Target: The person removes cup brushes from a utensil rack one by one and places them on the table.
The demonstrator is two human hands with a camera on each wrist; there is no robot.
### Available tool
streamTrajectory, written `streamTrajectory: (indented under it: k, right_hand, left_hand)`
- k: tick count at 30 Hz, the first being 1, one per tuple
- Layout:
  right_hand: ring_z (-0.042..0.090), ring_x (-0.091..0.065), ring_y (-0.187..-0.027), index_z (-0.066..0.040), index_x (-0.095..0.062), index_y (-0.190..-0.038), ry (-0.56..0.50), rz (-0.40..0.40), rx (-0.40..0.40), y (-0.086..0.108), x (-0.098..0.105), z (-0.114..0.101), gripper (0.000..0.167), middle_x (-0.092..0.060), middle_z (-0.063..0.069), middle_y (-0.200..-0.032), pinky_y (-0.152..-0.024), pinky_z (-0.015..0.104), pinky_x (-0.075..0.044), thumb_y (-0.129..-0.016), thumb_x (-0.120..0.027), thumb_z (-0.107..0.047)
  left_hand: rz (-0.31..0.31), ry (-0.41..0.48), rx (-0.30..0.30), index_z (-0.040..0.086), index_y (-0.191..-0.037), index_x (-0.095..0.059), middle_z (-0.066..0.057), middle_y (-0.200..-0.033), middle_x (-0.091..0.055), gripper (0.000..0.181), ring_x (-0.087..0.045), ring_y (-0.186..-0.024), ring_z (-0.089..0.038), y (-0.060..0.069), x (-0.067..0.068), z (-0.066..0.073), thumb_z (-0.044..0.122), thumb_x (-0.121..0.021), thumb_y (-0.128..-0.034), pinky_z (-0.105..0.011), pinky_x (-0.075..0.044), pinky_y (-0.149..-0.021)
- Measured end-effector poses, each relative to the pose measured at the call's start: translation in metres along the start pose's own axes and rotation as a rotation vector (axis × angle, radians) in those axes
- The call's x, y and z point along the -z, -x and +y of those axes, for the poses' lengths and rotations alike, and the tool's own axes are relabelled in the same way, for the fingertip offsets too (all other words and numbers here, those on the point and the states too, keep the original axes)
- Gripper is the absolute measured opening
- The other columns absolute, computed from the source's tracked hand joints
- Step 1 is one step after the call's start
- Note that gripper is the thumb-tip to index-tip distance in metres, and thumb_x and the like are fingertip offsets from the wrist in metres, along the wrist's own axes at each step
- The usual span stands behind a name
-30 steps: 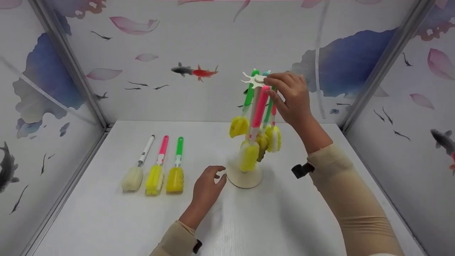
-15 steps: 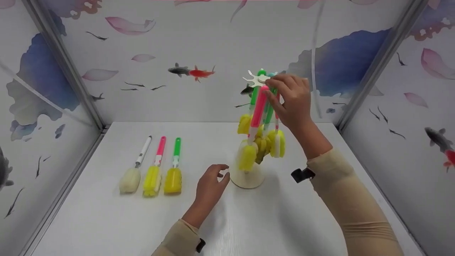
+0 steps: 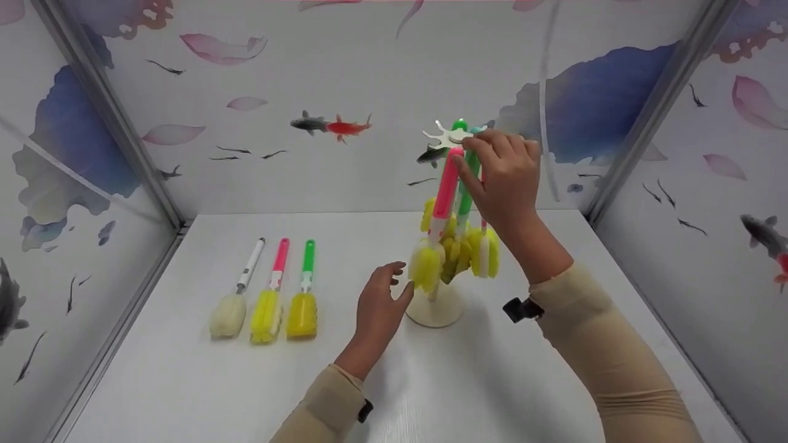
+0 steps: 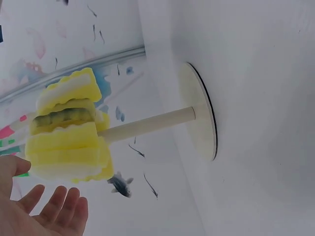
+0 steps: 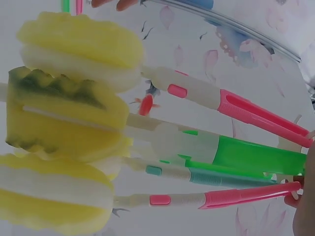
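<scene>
A cream stand with a round base (image 3: pixel 434 312) and a star-shaped hook top (image 3: pixel 442 138) holds several hanging sponge brushes with pink, green and teal handles. My right hand (image 3: pixel 510 175) grips the hook top with its fingertips, the thumb by the upper end of the near pink-handled brush (image 3: pixel 446 194). Their exact contact is partly hidden. My left hand (image 3: pixel 378 311) is beside the lower stand, fingers spread and relaxed, close to the near yellow-and-white sponge (image 3: pixel 425 264). In the left wrist view that hand (image 4: pixel 49 211) holds nothing; whether its thumb touches the sponge I cannot tell.
Three sponge brushes lie side by side on the white table (image 3: pixel 184 381) at left: one white-handled (image 3: pixel 237 295), one pink-handled (image 3: pixel 271 295), one green-handled (image 3: pixel 305 295). Printed panels (image 3: pixel 369 61) enclose the back and sides.
The hook top has turned slightly, and the hanging brushes at the back and right have shifted rightward. My left hand has moved up and right, closer to the near sponge.
</scene>
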State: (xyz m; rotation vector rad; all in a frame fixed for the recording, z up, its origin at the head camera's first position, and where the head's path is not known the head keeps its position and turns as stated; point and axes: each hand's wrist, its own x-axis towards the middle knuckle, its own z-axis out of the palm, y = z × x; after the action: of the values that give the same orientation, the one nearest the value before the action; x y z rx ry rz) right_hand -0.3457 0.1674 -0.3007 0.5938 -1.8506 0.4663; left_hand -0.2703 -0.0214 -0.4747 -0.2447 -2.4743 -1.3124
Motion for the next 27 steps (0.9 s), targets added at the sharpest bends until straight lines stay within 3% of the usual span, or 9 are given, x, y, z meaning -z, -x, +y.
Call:
streamTrajectory:
  k: [6,15,21,27]
  right_hand:
    - [0.030,-0.058,-0.094,-0.006,-0.073,-0.102,0.067,0.001,-0.007,-0.002,0.001,-0.005,0.034,-0.067,0.012,-0.099,-0.075,0.047,-0.039,-0.094,-0.063,-0.038]
    - [0.031,-0.057,-0.090,-0.003,-0.072,-0.097,0.091,0.015,-0.036,-0.002,0.003,-0.007,0.039,-0.065,0.013,-0.094,-0.076,0.047,-0.040,-0.092,-0.066,-0.041]
    - [0.031,-0.057,-0.103,-0.004,-0.071,-0.110,-0.017,0.001,-0.061,0.004,0.006,-0.001,0.043,-0.065,0.015,-0.112,-0.087,0.048,-0.040,-0.089,-0.069,-0.041]
    - [0.022,-0.046,-0.127,-0.006,-0.063,-0.127,-0.324,-0.099,-0.223,0.004,0.012,0.018,0.044,-0.054,0.010,-0.135,-0.107,0.042,-0.035,-0.091,-0.067,-0.031]
  left_hand:
    - [0.057,0.008,-0.050,0.009,-0.129,-0.053,-0.006,-0.119,-0.057,0.053,-0.057,-0.106,-0.021,-0.010,-0.013,-0.002,0.023,-0.078,-0.0841,-0.033,-0.049,-0.090]
    - [0.117,0.006,-0.026,0.009,-0.127,-0.048,-0.003,-0.114,-0.053,0.067,-0.053,-0.104,-0.018,-0.014,-0.038,-0.004,0.024,-0.086,-0.0740,-0.031,-0.048,-0.089]
    - [0.120,0.015,0.044,0.009,-0.128,-0.044,-0.005,-0.117,-0.048,0.071,-0.048,-0.109,-0.018,-0.013,-0.049,-0.003,0.024,-0.087,-0.0736,-0.031,-0.045,-0.095]
    - [0.140,0.090,0.067,0.008,-0.135,-0.039,-0.009,-0.131,-0.043,0.075,-0.046,-0.122,-0.024,-0.020,-0.051,-0.001,0.020,-0.085,-0.0763,-0.036,-0.041,-0.104]
